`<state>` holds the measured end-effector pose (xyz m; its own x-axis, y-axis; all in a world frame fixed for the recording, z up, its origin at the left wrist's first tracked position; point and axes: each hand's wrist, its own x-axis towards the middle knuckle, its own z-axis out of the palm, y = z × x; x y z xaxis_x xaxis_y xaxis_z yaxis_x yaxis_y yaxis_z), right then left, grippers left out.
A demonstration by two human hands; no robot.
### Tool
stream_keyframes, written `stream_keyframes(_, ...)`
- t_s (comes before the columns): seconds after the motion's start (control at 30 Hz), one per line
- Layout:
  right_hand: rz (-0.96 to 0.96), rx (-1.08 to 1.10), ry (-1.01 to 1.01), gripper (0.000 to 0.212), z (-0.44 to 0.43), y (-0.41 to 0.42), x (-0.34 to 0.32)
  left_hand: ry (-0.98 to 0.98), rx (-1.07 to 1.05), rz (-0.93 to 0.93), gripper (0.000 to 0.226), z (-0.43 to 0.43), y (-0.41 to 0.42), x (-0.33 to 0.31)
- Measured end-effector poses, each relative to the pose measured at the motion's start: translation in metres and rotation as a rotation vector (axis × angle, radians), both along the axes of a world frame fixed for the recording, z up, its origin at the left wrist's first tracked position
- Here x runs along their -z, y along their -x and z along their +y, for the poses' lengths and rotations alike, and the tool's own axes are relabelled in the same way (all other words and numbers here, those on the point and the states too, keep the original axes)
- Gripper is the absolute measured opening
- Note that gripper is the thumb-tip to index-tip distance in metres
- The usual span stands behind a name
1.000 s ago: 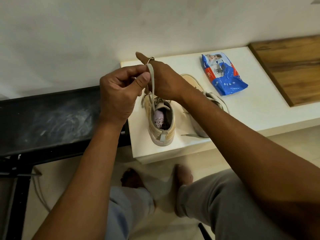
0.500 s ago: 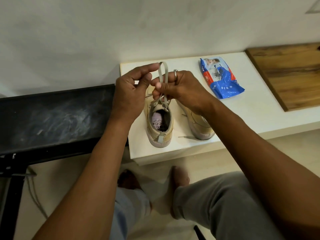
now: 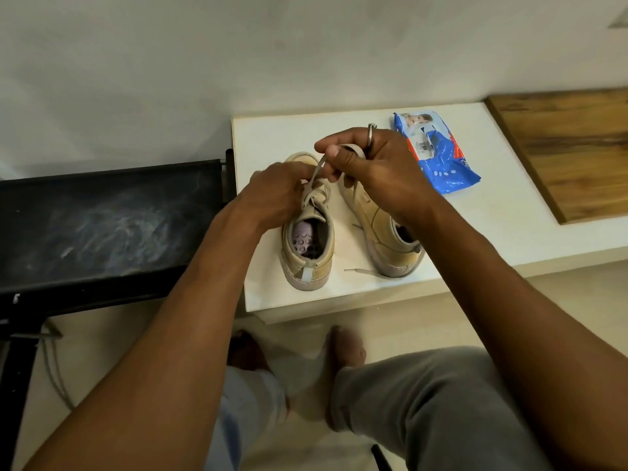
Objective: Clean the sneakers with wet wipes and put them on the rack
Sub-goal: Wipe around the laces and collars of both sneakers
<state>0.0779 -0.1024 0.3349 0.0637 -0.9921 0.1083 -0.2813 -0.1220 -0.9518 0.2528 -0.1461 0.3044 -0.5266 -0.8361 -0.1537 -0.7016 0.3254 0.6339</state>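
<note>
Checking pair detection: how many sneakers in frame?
2. One sneaker stands on the white ledge, heel toward camera, with the left hand and right hand pinching its lace. The second sneaker sits beside it, partly hidden by the right wrist. No others visible.

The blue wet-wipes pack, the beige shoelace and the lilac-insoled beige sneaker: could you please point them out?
blue wet-wipes pack (image 3: 441,161), head view, middle of its printed front.
beige shoelace (image 3: 316,169), head view, raised strip between the hands.
lilac-insoled beige sneaker (image 3: 319,266), head view, outer heel wall.

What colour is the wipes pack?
The pack is blue, with white and red parts; head view.
</note>
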Motion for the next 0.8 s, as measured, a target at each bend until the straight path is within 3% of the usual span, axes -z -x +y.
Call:
stream_keyframes(0.13, 0.02, 0.092, 0.007, 0.01, -0.007, 0.002, 0.002, 0.133, -0.042, -0.065, 0.02, -0.004, 0.002, -0.002)
stream_keyframes(0.33, 0.18, 0.143, 0.046, 0.012, -0.015, -0.004, 0.013, -0.232, -0.121, 0.013, 0.028, -0.006, -0.02, -0.027)
stream_keyframes(0.47, 0.257, 0.16, 0.05, 0.012, -0.021, -0.01, 0.023, -0.409, -0.069, 0.15, 0.019, -0.002, -0.027, -0.03)
stream_keyframes(0.63, 0.371, 0.081, 0.029, 0.005, -0.021, -0.023, 0.03, -0.228, -0.104, 0.147, 0.04, -0.003, -0.025, -0.027)
stream_keyframes(0.8, 0.471, -0.084, -0.074, 0.021, -0.02, -0.027, 0.033, -0.137, -0.095, 0.075, 0.045, -0.003, -0.028, -0.027)
